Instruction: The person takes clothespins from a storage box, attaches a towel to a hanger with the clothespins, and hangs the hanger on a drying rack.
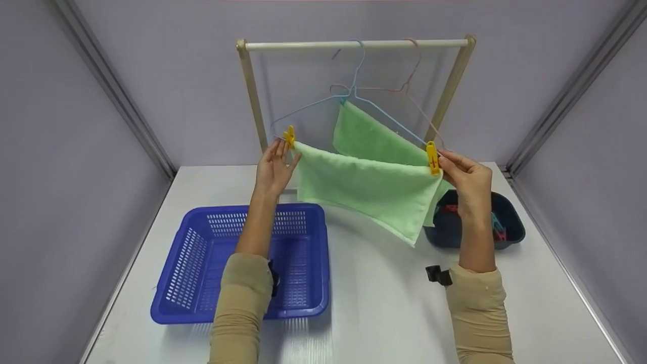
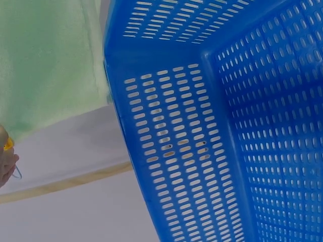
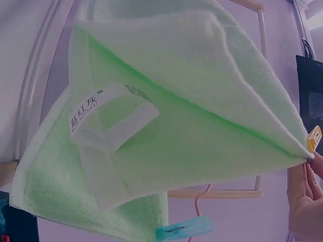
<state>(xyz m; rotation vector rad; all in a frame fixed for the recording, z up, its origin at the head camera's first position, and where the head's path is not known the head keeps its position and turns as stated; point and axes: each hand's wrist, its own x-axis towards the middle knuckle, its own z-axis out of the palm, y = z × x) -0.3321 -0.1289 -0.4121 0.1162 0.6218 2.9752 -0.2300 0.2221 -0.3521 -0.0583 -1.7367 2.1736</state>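
A pale green towel (image 1: 364,184) hangs from a blue wire hanger (image 1: 318,103), its upper corners fastened by a yellow clothespin (image 1: 289,136) on the left and another yellow clothespin (image 1: 432,157) on the right. My left hand (image 1: 274,169) touches the hanger's left end with extended fingertips beside the pin, the thumb apart. With thumb and index finger, my right hand (image 1: 470,187) pinches the hanger's right end next to the other pin. Behind it, a second green towel (image 1: 371,134) hangs at a pink hanger (image 1: 417,101). A teal clothespin (image 3: 185,228) grips that towel.
Both hangers hook over the white bar (image 1: 303,45) of a wooden-sided rack. A blue perforated basket (image 1: 321,263) stands at the left below my forearm. Behind my right wrist lies a dark tray (image 1: 515,217) with red and teal clothespins. Walls flank the table (image 1: 374,303).
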